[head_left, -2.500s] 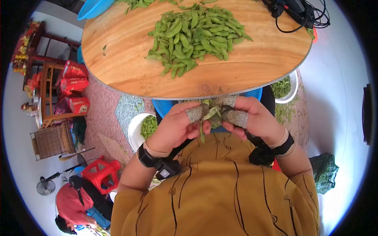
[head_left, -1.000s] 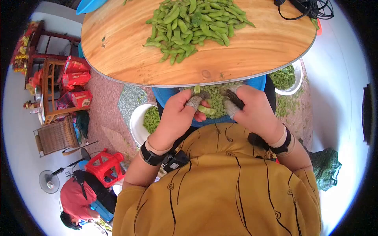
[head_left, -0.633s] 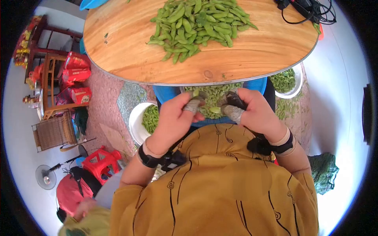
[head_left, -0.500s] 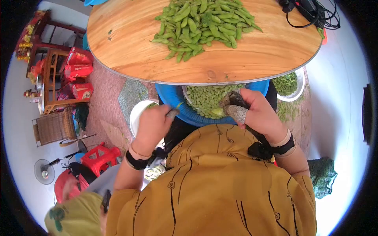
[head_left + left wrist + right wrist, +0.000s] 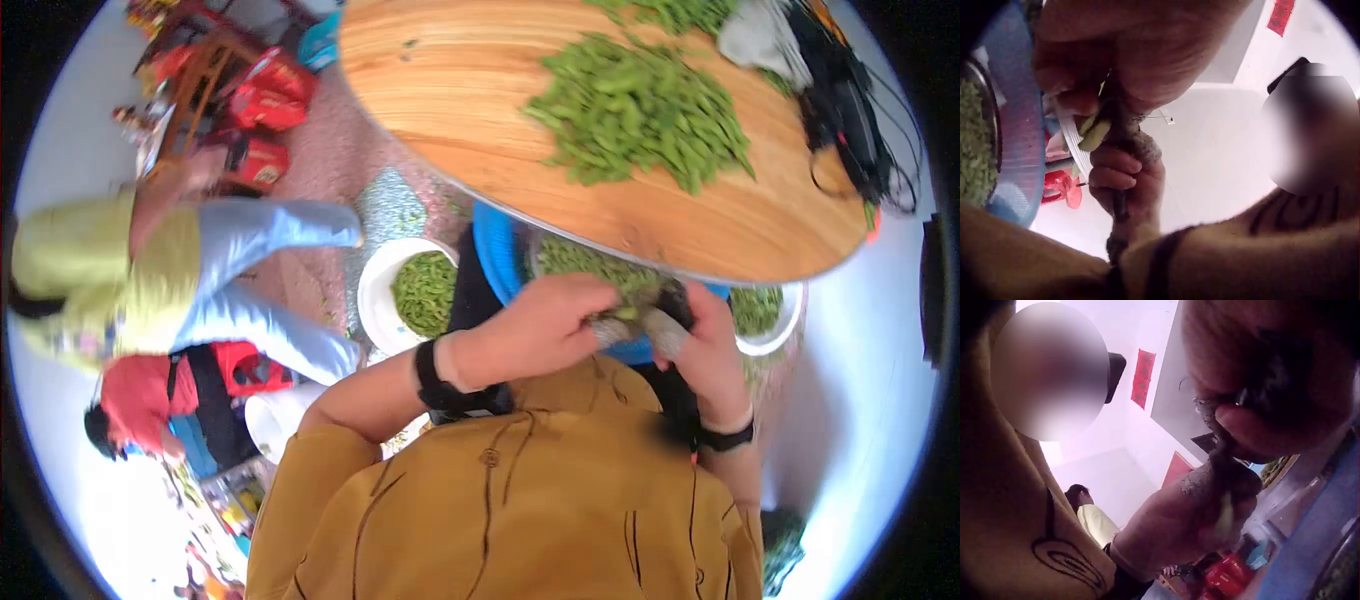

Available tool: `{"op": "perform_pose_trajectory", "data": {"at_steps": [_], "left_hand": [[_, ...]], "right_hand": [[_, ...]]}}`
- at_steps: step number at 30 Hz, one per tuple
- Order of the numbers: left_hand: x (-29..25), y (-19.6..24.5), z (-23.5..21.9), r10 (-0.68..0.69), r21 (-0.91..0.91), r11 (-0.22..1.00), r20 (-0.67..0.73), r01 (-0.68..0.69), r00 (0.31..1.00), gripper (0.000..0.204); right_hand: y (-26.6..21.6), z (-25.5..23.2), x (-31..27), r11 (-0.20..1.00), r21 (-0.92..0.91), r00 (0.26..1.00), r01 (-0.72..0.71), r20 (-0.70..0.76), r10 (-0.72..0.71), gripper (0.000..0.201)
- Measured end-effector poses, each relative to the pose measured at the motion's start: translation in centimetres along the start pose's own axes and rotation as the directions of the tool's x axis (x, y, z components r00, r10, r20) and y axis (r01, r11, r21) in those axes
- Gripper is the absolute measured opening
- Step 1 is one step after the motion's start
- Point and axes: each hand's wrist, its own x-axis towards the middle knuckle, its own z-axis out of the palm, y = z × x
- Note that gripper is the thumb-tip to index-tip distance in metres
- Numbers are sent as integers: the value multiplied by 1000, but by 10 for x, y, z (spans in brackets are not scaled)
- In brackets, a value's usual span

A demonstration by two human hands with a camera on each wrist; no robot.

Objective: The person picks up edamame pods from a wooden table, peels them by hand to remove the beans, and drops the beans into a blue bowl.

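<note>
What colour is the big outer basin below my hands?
Blue; the basin shows best in the head view.

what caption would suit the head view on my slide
Left hand and right hand meet over a blue basin, beside a wooden table heaped with green pods.

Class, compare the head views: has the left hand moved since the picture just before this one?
Yes: away from the white bucket, rightward to beside the right hand.

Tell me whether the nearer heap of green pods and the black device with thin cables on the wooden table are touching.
Apart. The head view shows bare wood of the table between the heap of pods and the black device.
</note>
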Motion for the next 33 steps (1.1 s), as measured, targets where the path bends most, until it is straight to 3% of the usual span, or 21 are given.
{"op": "perform_pose_trajectory", "data": {"at_steps": [2,5,6,7,9,10,11,12,13,14,15,16,17,20,23,25,26,27,28,29,33], "left_hand": [[0,-7,9,-24,-70,997,-73,18,997,13],[1,-10,10,-83,-194,978,-2,81,997,14],[3,-6,5,-289,-424,842,167,334,943,16],[7,-3,2,-417,-577,594,375,560,828,17],[7,-3,3,-394,-607,605,333,515,857,19],[7,-5,3,-371,-644,595,311,481,875,21],[7,-8,4,-393,-634,619,261,463,882,21],[7,-11,8,-330,-476,813,98,336,939,20],[8,-13,11,-226,-266,941,-35,209,973,19],[9,-14,12,-233,-253,944,-63,211,970,19],[9,-14,15,-172,-150,975,-59,162,983,18],[9,-13,15,-109,-49,993,-41,107,993,17],[9,-14,14,-109,-47,993,-53,106,993,17],[9,-19,15,-52,-204,976,101,71,994,17],[11,-7,4,-172,-309,920,231,240,958,19],[11,1,-6,-331,-239,890,248,389,910,21],[8,-5,-4,-133,-95,985,88,141,987,22],[11,1,-8,-308,-84,943,139,322,941,18],[12,1,-5,-337,13,941,94,337,937,13],[9,-5,-1,-213,-27,977,10,213,977,8],[7,-4,0,-100,-80,990,177,115,979,14]], "right_hand": [[6,-3,-2,1000,17,1000,24,-2,-24,18],[4,-3,-2,1000,-21,999,24,-33,-25,15],[4,-5,-2,998,-25,998,53,-14,-53,15],[5,-7,-1,999,39,1000,22,-2,-22,15],[16,-11,-1,994,102,998,29,45,-34,15],[30,-15,2,952,-219,971,212,-60,-230,15],[37,-14,8,787,-518,890,335,-100,-444,16],[37,-11,11,778,-503,883,376,-60,-466,16],[32,-10,11,627,-625,795,466,-16,-607,15],[27,-9,10,449,-728,687,518,41,-725,15],[22,-7,6,442,-718,680,538,59,-731,15],[18,-3,0,765,-503,861,403,-75,-503,14],[16,-3,-5,959,-230,972,168,-121,-200,14],[21,-8,-4,966,-205,983,156,-66,-172,14],[13,-15,-7,966,-259,997,3,-79,-24,15],[13,-9,0,763,-593,901,258,-136,-411,18],[8,-8,-4,658,-683,835,316,-129,-535,20],[4,-6,-6,534,-765,762,359,-91,-641,21],[1,-2,-10,556,-745,777,368,-82,-625,21],[-1,-1,-13,575,-718,785,391,-66,-615,22],[19,-5,-10,670,-670,884,321,-43,-466,21]]}}
